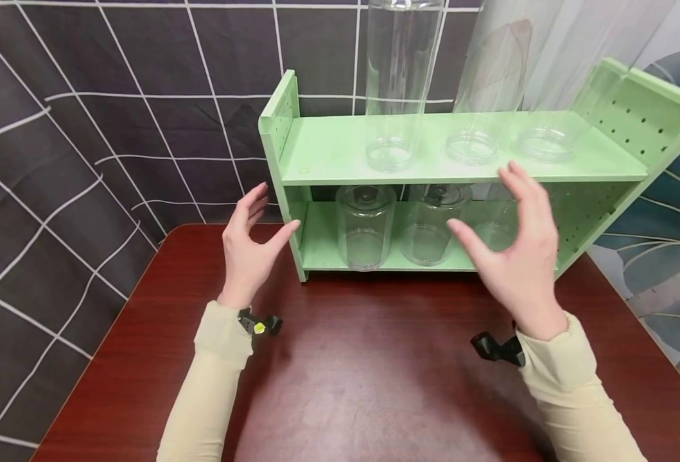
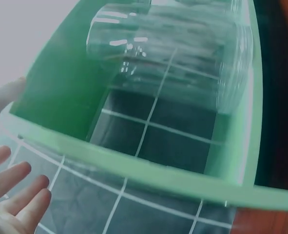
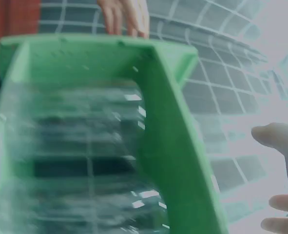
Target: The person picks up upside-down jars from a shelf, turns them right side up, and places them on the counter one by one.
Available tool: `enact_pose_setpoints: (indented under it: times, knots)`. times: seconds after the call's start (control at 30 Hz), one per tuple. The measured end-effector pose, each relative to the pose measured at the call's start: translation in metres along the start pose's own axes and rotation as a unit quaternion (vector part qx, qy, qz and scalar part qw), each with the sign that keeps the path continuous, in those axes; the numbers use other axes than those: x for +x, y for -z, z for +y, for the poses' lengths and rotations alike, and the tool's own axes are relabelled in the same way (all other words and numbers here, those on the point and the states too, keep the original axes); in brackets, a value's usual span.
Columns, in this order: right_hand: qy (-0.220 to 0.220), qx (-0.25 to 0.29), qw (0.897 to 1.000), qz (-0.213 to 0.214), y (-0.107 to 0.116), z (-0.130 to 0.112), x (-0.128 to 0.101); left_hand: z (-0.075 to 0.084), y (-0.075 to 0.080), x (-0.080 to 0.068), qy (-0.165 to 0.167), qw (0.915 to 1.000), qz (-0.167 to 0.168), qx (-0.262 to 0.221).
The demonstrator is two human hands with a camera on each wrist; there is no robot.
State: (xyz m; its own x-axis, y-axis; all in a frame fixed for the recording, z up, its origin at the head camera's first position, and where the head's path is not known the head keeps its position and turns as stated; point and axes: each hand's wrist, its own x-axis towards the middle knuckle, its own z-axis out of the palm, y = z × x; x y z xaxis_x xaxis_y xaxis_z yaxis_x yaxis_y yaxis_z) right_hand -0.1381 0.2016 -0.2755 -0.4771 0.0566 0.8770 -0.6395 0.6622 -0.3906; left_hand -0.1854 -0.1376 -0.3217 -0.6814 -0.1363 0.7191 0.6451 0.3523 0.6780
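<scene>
Cream sleeves reach up from the bottom of the head view over a glossy dark red bench (image 1: 374, 385). Each wrist carries a small black camera clip. The left hand (image 1: 247, 247) hangs above the bench just beside the left end panel of a pale green shelf rack (image 1: 328, 151), fingers straight and spread, thumb pointing toward the panel; its grip is wide and holds nothing. The right hand (image 1: 519, 250) hovers in front of the rack's lower level, fingers relaxed and spread, its grip also wide and holding nothing. The rack is smooth, with perforated side panels. Its top shelf bears three tall clear cylinders (image 1: 400, 77) standing upright, all see-through with nothing visible inside. The lower shelf holds short clear jars (image 1: 365, 224) side by side, the right one partly hidden behind the right hand. Behind hangs a dark cloth with a white grid.

From the left wrist, the left hand's fingertips (image 2: 17, 190) show at the lower left, straight and apart from the green shelf edge (image 2: 148, 170); a clear jar (image 2: 168, 53) lies beyond it.

From the right wrist, the view is blurred: the green rack (image 3: 168, 131) fills the frame, clear containers smear inside it, and straight fingertips (image 3: 280, 141) show at the right edge, touching nothing.
</scene>
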Motion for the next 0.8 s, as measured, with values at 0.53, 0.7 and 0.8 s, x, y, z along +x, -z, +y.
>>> enact_pose_setpoints:
  times: [0.53, 0.7, 0.8]
  knots:
    - [-0.203, -0.018, 0.975, 0.093, 0.049, 0.034, 0.093, -0.013, -0.036, 0.004, 0.019, 0.9956, 0.091, 0.008]
    - [-0.265, -0.021, 0.963, 0.051, 0.056, 0.053, 0.121, -0.029, -0.039, 0.005, -0.005, 0.9928, 0.114, 0.035]
    - [-0.298, 0.006, 0.954, 0.035, 0.058, 0.064, 0.135, -0.03, -0.038, 0.005, -0.021, 0.992, 0.117, 0.043]
